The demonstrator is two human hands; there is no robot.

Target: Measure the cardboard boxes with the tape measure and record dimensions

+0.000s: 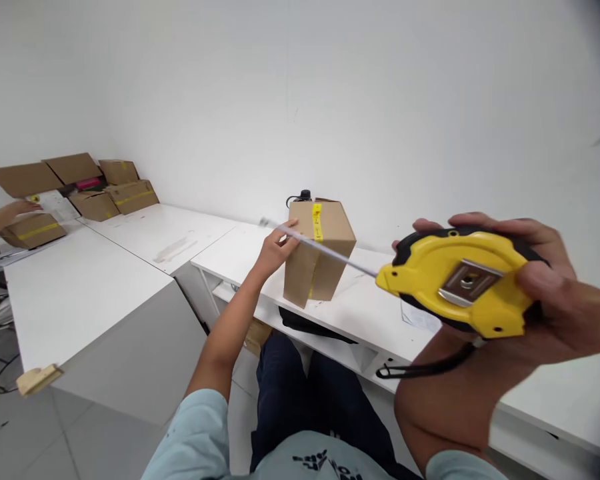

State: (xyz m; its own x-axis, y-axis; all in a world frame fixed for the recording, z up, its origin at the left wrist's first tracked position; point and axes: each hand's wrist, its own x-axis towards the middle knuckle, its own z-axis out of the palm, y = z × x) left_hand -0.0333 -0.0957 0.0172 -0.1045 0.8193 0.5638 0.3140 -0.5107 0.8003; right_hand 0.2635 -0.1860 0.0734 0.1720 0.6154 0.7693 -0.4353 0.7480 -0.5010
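My right hand point(565, 300) grips a yellow and black tape measure point(460, 283), held up close to the camera on the right. Its thin blade point(333, 253) is pulled out and runs leftward past the cardboard box point(305, 253), ending in a blurred tip. A black wrist strap point(430, 369) hangs from the case. At the box's upper left edge, my left hand point(275, 252) has its fingers and thumb closed on the cardboard, with the blade crossing right by the fingers. Yellow tape point(317, 223) runs down the box, which stands on a white shelf unit point(375, 320).
Behind the box is a small black object point(304, 195). A white table point(95, 287) extends left, with several cardboard boxes point(133, 195) against the wall. Another person's hand point(23, 208) reaches over a taped box point(35, 231) there. A paper sheet point(420, 317) lies on the shelf unit.
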